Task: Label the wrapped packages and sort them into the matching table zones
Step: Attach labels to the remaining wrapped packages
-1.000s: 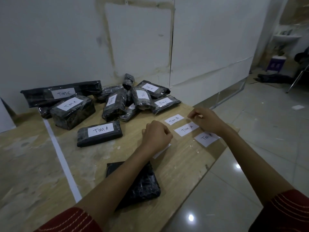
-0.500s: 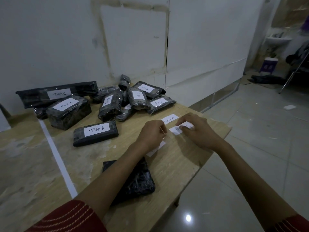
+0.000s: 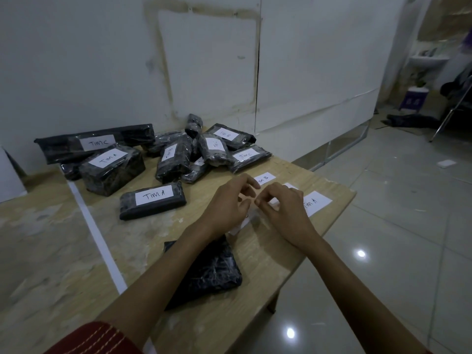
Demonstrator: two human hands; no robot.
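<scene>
Both hands are held close together above the right part of the counter. The left hand and the right hand are shown with fingers curled and fingertips almost meeting. Whether anything is pinched between them cannot be told, as that area is blurred.

A white slip is seen on the counter, partly covered by the left hand. A "TIM B" label lies just beyond the hands, and a "TIM A" label lies just right of the right hand, near the counter edge.

An unlabelled package, wrapped in black film, lies flat under the left forearm, near the front edge. A labelled package marked "TIM A" lies flat to the left of the hands. A pile of packages bearing labels is gathered at the back, against the wall. A white tape line runs across the counter, left of the packages
</scene>
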